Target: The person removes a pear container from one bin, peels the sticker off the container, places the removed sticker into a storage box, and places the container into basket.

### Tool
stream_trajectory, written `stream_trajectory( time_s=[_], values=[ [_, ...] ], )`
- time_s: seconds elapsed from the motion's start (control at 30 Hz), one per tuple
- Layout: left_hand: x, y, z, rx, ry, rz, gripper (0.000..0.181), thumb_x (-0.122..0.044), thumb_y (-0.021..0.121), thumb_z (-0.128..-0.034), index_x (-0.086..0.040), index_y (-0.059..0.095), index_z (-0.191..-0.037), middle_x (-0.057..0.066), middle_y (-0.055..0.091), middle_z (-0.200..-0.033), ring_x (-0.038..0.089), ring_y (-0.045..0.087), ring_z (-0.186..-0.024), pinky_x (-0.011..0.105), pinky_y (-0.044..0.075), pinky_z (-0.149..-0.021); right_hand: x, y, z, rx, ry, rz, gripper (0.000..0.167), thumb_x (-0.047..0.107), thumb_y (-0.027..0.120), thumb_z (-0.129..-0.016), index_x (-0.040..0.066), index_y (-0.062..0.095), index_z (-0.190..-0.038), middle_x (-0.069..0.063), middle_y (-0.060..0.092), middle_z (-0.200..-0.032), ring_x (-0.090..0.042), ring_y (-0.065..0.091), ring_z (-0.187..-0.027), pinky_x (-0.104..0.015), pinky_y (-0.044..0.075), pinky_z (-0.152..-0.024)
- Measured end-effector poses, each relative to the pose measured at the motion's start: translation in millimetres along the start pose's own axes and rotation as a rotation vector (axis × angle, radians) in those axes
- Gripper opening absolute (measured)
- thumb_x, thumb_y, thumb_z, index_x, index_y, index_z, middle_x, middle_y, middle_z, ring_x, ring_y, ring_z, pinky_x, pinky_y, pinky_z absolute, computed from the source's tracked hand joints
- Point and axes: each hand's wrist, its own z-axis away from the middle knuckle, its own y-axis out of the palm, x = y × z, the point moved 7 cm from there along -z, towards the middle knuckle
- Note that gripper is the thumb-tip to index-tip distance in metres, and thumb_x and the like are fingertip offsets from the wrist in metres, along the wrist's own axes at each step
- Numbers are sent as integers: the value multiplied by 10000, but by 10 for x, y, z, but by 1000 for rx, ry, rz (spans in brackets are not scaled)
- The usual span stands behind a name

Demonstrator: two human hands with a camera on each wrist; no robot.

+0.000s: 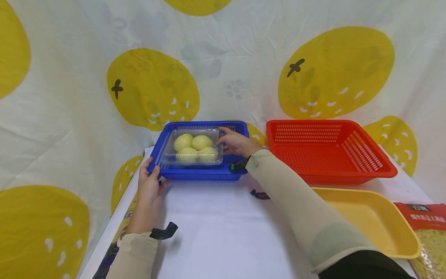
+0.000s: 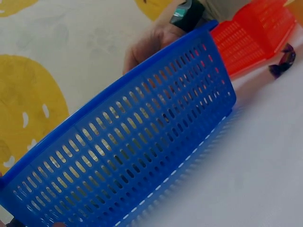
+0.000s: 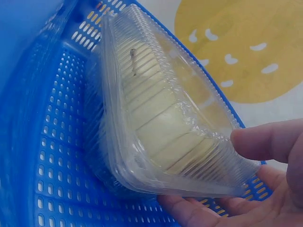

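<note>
A clear plastic clamshell box point(image 1: 196, 147) with several pale yellow-green round fruits inside sits within the blue basket point(image 1: 202, 173). My right hand point(image 1: 238, 142) grips the box at its right end; in the right wrist view the thumb lies on the lid and the fingers point(image 3: 189, 211) reach under the edge. At the basket's front left corner, my left hand point(image 1: 150, 190) holds the rim between thumb and fingers. The left wrist view shows mostly the basket's slotted side wall point(image 2: 128, 137), which hides most of that hand.
To the right stands a red basket point(image 1: 331, 180), with a yellow tray point(image 1: 366, 217) in front of it. A small dark wrapped item point(image 1: 260, 194) lies on the white table point(image 1: 216, 228). A red-topped packet point(image 1: 426, 217) is at the far right, and another package point(image 1: 127, 217) lies by the left forearm.
</note>
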Motion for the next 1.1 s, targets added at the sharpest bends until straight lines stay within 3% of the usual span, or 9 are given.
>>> stream_trajectory(
  time_s=[0.27, 0.53, 0.8, 1.1],
  values=[
    [-23, -39, 27, -15, -11, -9, 522, -237, 435, -1163, -358, 349, -1663, -12, 365, -1687, 198, 500, -1357, 480, 488, -1110, -11, 14, -37, -6, 20, 26, 888, -83, 560, -1024, 290, 161, -1724, -173, 180, -1744, -494, 305, -1540, -621, 393, -1188],
    [-24, -46, 25, -11, 9, -48, 537, -243, 433, -1163, -332, 319, -1680, 13, 366, -1692, 185, 522, -1327, 398, 531, -1001, -3, 14, -29, -15, 8, 15, 882, -76, 568, -1018, 279, 176, -1724, -155, 180, -1751, -503, 334, -1524, -626, 407, -1176],
    [-12, -22, 20, -13, -2, -57, 527, -252, 438, -1164, -353, 334, -1671, 3, 373, -1690, 194, 508, -1352, 477, 480, -1116, 32, -41, 9, -55, -27, -44, 859, -63, 564, -1007, 267, 214, -1719, -122, 176, -1760, -519, 335, -1519, -633, 392, -1184],
    [-22, -26, 7, -21, 6, -56, 526, -239, 448, -1162, -339, 344, -1668, -5, 383, -1681, 198, 515, -1367, 473, 483, -1108, 133, -128, 63, -142, -99, -114, 764, 103, 597, -1063, 227, 224, -1719, -119, 145, -1776, -482, 216, -1578, -603, 312, -1243]
  ],
)
